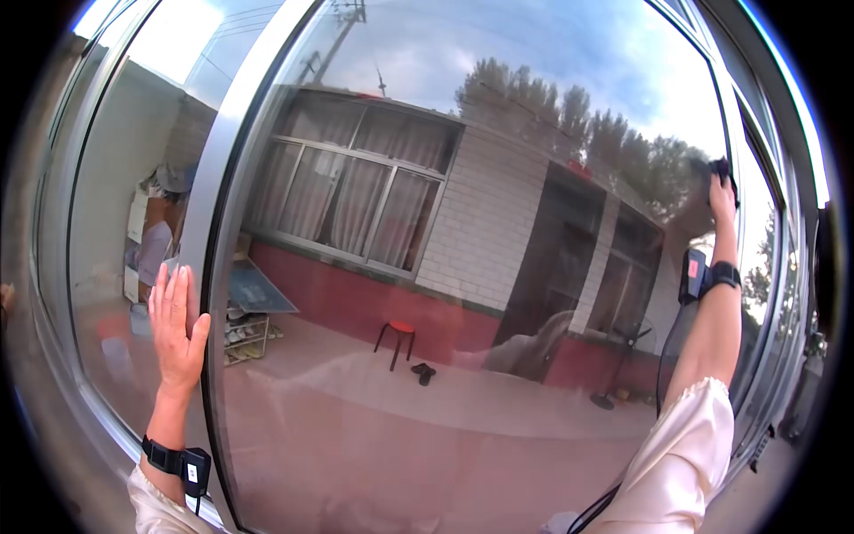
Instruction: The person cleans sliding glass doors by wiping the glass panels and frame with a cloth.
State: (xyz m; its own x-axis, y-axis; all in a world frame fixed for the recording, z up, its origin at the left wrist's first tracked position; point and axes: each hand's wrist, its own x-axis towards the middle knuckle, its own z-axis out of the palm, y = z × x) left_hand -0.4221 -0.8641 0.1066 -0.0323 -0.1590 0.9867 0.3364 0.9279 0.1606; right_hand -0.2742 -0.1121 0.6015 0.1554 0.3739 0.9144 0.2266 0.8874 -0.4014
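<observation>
Right hand clutches one dark cloth, left hand spread at one window frame

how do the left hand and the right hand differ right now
Pose: the left hand is open with its fingers pointing up, while the right hand is wrapped against a dark bundle, perhaps a cloth.
Place: the left hand is lower, beside the silver frame; the right hand is higher, near the far edge of the large pane.
Shared: both arms have a black wristband and a pale sleeve.
</observation>
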